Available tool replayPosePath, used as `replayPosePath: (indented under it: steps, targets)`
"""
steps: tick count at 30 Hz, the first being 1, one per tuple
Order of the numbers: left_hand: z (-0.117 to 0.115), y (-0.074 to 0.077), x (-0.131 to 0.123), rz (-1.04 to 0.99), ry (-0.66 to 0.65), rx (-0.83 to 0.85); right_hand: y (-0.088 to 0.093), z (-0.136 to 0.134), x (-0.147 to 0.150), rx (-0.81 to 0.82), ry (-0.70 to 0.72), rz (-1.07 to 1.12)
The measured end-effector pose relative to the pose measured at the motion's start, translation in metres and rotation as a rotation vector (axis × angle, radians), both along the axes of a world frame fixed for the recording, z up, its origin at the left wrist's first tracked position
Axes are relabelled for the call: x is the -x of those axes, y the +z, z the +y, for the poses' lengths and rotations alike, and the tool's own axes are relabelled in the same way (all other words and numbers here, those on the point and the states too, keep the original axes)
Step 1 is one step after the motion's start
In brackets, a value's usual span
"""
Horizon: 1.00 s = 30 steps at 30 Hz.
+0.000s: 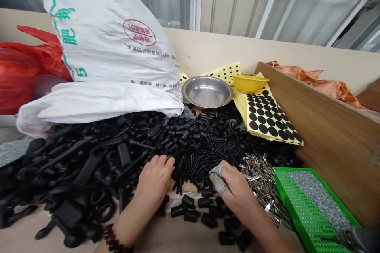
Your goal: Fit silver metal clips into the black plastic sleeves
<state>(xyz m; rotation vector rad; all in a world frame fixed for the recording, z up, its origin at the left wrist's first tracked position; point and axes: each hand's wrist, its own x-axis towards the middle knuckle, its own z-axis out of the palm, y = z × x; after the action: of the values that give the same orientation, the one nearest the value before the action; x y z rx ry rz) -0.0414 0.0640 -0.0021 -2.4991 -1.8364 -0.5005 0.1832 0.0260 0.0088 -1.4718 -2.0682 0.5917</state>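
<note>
A big heap of small black plastic parts (196,142) covers the table in front of me. My left hand (154,184) rests palm down at the heap's near edge, fingers curled into the black pieces; what it holds is hidden. My right hand (234,185), with a grey cloth cot on one finger, lies just to the right, fingers bent toward the same pile. Several short black tubes (190,207) lie loose between my wrists. Larger black handle-shaped parts (89,162) pile up at the left.
A white woven sack (103,47) spills the parts. Behind stand a steel bowl (207,91), a yellow bowl (249,83) and yellow sheets of black round pads (267,118). Shiny metal clips (261,178) lie beside a green perforated tray (308,205). A wooden board (326,126) walls the right.
</note>
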Motion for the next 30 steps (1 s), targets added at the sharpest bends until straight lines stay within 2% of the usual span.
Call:
replayPosePath:
  steps: [2,4,8,10,13,17,20,23,26,27,30]
  targets:
    - [0.000,0.001,0.003,-0.041,-0.008,-0.005,0.001,-0.002,0.001,-0.004,0.012,0.095]
    - [-0.005,0.005,0.001,-0.223,0.002,0.061,0.004,-0.004,0.003,-0.027,0.017,0.188]
    - [-0.026,0.017,-0.017,-0.975,0.055,0.504,0.012,-0.011,0.007,-0.052,0.022,0.299]
    - [-0.034,0.018,-0.029,-1.193,0.072,0.680,0.015,-0.016,0.008,-0.049,0.013,0.324]
    - [-0.038,0.014,-0.041,-1.366,0.089,0.777,0.016,-0.021,0.007,-0.068,0.009,0.331]
    - [-0.040,0.009,-0.048,-1.420,0.068,0.823,0.014,-0.024,0.006,-0.146,0.028,0.253]
    - [-0.044,0.009,-0.051,-1.397,0.042,0.839,0.010,-0.025,0.008,-0.224,0.051,0.094]
    - [-0.050,0.011,-0.053,-1.317,0.024,0.766,0.003,-0.032,0.006,-0.302,0.061,-0.043]
    - [-0.055,0.009,-0.050,-1.151,-0.054,0.645,-0.010,-0.043,-0.001,-0.353,0.049,-0.067]
    - [-0.056,0.008,-0.048,-1.078,-0.110,0.584,-0.015,-0.046,-0.003,-0.307,0.055,-0.056]
    - [-0.059,0.003,-0.043,-0.885,-0.314,0.296,-0.024,-0.053,-0.004,-0.029,-0.047,0.058]
